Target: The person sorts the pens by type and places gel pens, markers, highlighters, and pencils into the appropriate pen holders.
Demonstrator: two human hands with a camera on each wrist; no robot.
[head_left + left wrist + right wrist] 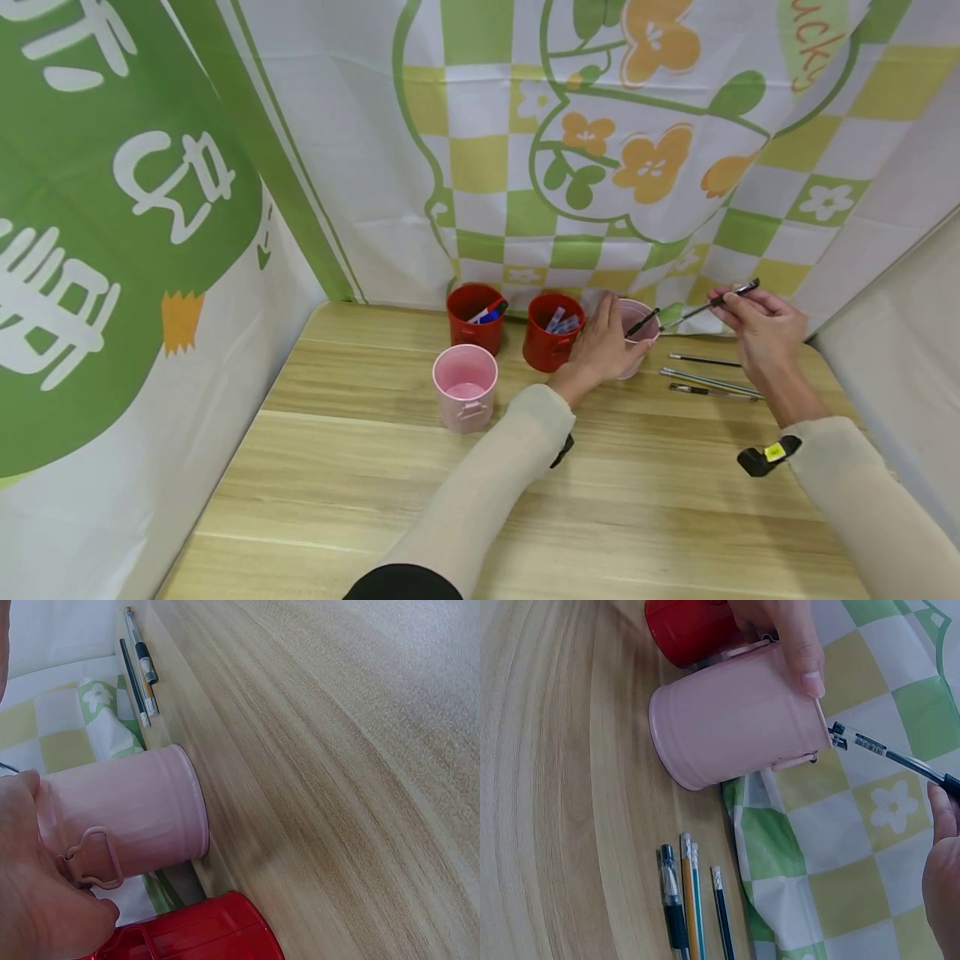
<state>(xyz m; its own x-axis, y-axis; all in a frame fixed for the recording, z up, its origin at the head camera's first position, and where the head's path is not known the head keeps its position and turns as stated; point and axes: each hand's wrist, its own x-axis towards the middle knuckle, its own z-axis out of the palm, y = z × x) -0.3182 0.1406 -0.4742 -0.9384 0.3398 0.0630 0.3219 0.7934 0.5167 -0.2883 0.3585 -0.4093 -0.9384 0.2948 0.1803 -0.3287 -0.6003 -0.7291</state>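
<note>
My left hand (600,343) holds a small pink bucket (735,712) by its rim, and the bucket stands upright on the table. A dark pen (643,322) leans inside it, its end sticking out over the rim. Between the fingers of my right hand (771,335) is a clear-barrelled pen (900,757) with black ends. This pen slants down to the left, and one end is at the bucket's mouth. Below the right hand lie another pen (673,900), two pencils (693,896) side by side and a black pencil (723,915).
Left of the held bucket stands a red bucket (543,346) with small clear items inside. Farther left, another red bucket (476,333) holds markers. A second pink bucket (465,408) stands nearer on the wooden table (360,467). Patterned cloth (480,167) hangs behind the table.
</note>
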